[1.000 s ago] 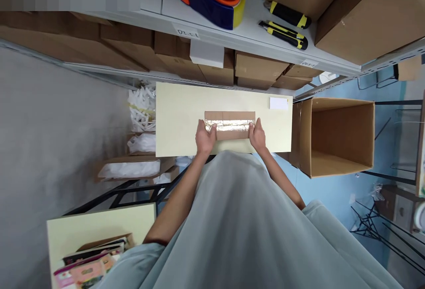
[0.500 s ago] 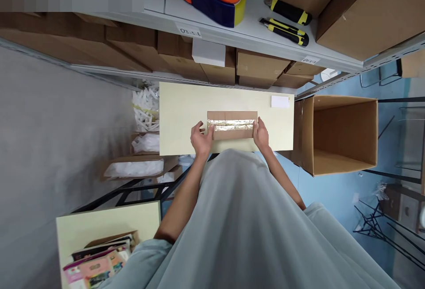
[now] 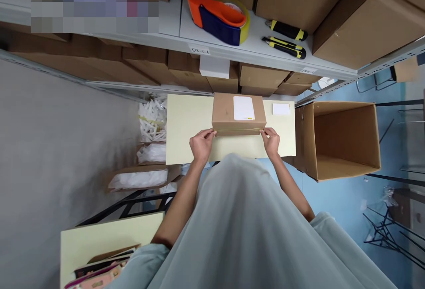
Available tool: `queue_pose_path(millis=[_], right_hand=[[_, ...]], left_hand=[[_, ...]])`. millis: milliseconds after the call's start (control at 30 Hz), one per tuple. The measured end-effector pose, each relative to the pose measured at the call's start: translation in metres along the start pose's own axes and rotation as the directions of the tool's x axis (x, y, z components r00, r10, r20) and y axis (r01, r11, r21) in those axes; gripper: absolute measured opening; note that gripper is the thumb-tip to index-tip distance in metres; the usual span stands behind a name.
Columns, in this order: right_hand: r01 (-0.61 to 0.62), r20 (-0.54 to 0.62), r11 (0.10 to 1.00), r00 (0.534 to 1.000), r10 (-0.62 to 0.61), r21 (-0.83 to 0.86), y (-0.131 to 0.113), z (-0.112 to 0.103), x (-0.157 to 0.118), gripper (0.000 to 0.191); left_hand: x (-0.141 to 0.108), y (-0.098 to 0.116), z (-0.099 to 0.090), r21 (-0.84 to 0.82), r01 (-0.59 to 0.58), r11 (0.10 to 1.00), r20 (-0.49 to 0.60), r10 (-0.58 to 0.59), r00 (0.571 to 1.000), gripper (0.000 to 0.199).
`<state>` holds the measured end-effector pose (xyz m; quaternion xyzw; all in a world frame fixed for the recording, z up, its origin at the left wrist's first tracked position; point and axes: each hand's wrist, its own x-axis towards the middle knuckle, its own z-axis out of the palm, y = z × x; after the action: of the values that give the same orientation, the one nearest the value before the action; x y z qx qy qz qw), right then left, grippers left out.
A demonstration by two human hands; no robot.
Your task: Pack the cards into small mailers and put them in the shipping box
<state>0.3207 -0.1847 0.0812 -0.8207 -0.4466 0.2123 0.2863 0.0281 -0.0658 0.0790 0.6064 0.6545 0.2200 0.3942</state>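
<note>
A brown cardboard box (image 3: 223,109) rests on the pale yellow table, with a white label (image 3: 243,108) on its upper face. Clear tape runs along the narrower side that faces me. My left hand (image 3: 201,145) is closed, thumb and fingers pinched at the box's near left corner. At the near right corner, my right hand (image 3: 271,142) pinches in the same way. The fingertips touch the box's ends low down; whether they also grip the tape ends I cannot make out.
A white slip (image 3: 280,109) lies on the table (image 3: 189,116), right of the box. On the shelf above are an orange-and-blue tape dispenser (image 3: 219,22) and two utility knives (image 3: 287,30). A large open carton (image 3: 307,140) stands at the right, packing material (image 3: 152,121) at the left.
The box has turned from its taped face showing upward to its labelled face showing, the taped side now toward me. My hands have shifted from its ends to its near corners, fingers pinched.
</note>
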Motion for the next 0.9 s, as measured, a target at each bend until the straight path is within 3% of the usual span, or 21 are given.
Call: queue_pose_path(millis=[167,367,500,633,767,833,900], right_hand=[[-0.187,0.187,0.974,0.960,0.209,-0.130,0.009,0.021,-0.016,0.035],[-0.291,0.272,0.937,0.901,0.336,-0.195,0.011,0.040,-0.031,0.021],[-0.339,0.279,0.930,0.888,0.366,-0.141,0.007,0.039,-0.036,0.044],[-0.354,0.280,0.934,0.893,0.353,-0.050,-0.002,0.037,-0.043,0.046],[-0.300,0.329,0.949,0.890,0.314,-0.093,-0.027,0.043,-0.047,0.038],[-0.232,0.255,0.964,0.931,0.260,-0.134,-0.045,0.042,-0.035,0.043],[-0.105,0.098,0.973,0.987,0.127,-0.207,-0.070,0.034,-0.007,0.058]], left_hand=[[-0.001,-0.031,0.019,0.186,0.196,0.963,0.118,-0.220,0.968,0.021],[-0.005,-0.058,0.023,0.196,0.232,0.953,0.184,-0.269,0.945,0.032],[-0.003,-0.059,0.018,0.128,0.222,0.967,0.229,-0.247,0.942,0.049],[-0.002,-0.050,0.015,-0.110,0.223,0.969,0.334,-0.175,0.926,0.068],[0.007,-0.047,0.003,-0.171,0.194,0.966,0.342,-0.126,0.931,0.062],[0.019,-0.049,-0.007,-0.150,0.158,0.976,0.314,-0.105,0.944,0.057],[0.038,-0.046,-0.017,-0.123,0.084,0.989,0.244,-0.052,0.968,0.057]])
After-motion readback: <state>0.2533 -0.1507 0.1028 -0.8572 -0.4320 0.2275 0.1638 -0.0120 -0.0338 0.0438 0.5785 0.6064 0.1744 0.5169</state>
